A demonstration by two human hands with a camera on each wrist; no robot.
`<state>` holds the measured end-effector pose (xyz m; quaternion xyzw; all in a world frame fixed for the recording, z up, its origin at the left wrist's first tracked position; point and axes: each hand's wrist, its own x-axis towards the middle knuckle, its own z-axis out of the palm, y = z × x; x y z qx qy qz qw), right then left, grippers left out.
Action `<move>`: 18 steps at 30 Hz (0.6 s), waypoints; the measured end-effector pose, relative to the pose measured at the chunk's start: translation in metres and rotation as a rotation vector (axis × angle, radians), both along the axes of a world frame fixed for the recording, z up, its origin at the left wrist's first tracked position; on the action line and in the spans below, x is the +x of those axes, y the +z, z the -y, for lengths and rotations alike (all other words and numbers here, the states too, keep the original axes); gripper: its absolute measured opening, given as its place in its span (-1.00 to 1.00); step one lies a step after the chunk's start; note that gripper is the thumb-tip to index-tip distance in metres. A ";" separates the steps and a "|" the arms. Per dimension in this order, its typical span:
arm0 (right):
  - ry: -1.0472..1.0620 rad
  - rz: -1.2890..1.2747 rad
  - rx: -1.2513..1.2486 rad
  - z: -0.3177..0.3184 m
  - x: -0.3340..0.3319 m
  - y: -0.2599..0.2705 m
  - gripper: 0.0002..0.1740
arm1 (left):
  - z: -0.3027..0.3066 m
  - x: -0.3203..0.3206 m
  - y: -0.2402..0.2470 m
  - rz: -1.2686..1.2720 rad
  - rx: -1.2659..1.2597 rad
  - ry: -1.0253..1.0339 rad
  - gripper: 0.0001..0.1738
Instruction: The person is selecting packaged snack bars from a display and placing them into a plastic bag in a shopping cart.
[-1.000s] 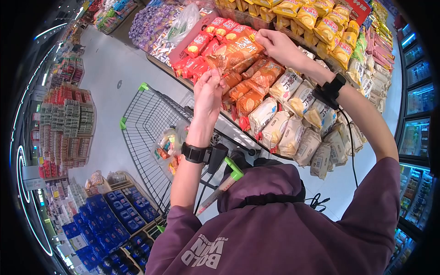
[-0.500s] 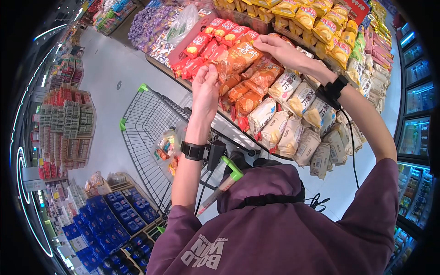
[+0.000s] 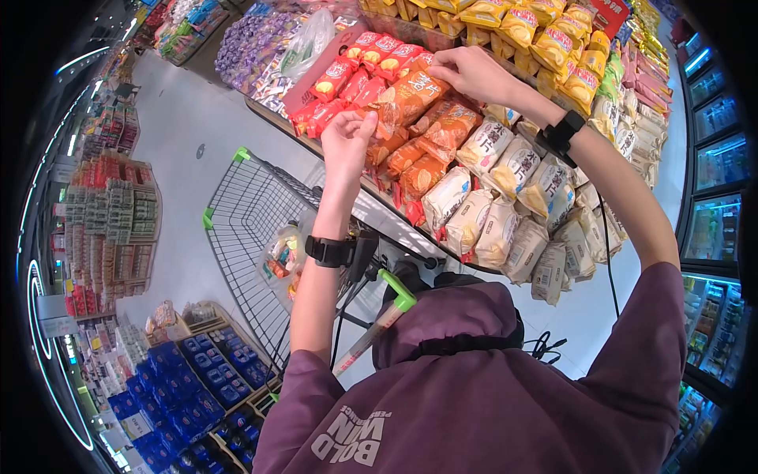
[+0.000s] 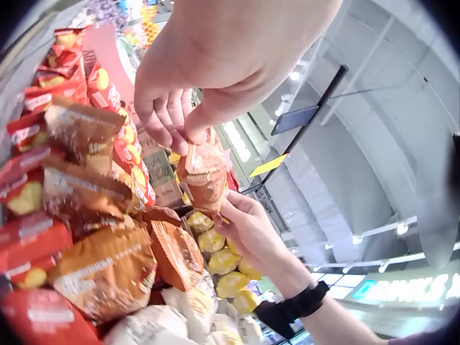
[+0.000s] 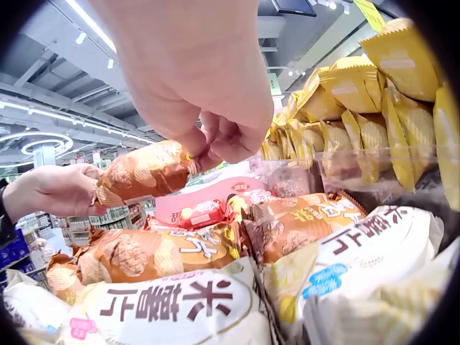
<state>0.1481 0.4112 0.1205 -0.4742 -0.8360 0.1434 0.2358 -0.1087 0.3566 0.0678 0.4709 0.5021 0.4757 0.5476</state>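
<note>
Both hands hold one orange-brown snack bag (image 3: 408, 98) above the display. In the head view the left hand (image 3: 346, 146) pinches its left end and the right hand (image 3: 478, 75) pinches the other end. The right wrist view shows the bag (image 5: 147, 171) stretched sideways between the right hand (image 5: 205, 93) and the left hand (image 5: 61, 190). In the left wrist view the bag (image 4: 205, 172) hangs between the left hand (image 4: 215, 65) and the right hand (image 4: 251, 230). More orange bags (image 3: 450, 130) lie just below it.
Red bags (image 3: 332, 77) lie left of the orange ones, white bags (image 3: 485, 146) to the right, yellow bags (image 3: 553, 47) behind. A shopping cart (image 3: 237, 213) with a bagged item (image 3: 283, 257) stands at the display's left edge. Blue packs (image 3: 170, 387) are stacked at lower left.
The head view has shifted slightly. Both hands keep hold of the bag, whose printed face has tilted a little, and the left hand has turned slightly.
</note>
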 end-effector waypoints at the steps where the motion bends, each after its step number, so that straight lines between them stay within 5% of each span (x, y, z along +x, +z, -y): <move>1: -0.003 0.023 0.000 -0.003 0.000 0.001 -0.73 | -0.002 0.000 0.000 -0.034 0.043 -0.010 -0.79; 9: 0.010 0.318 0.055 -0.026 -0.006 -0.016 -0.89 | -0.025 0.003 -0.012 -0.645 0.316 -0.188 -0.62; 12: -0.030 0.383 0.023 -0.029 -0.011 -0.023 -0.93 | -0.023 0.012 -0.007 -0.782 0.269 -0.239 -0.58; 18: 0.013 0.499 0.005 -0.020 -0.018 -0.011 -0.88 | -0.022 0.024 -0.018 -0.921 0.567 -0.200 -0.66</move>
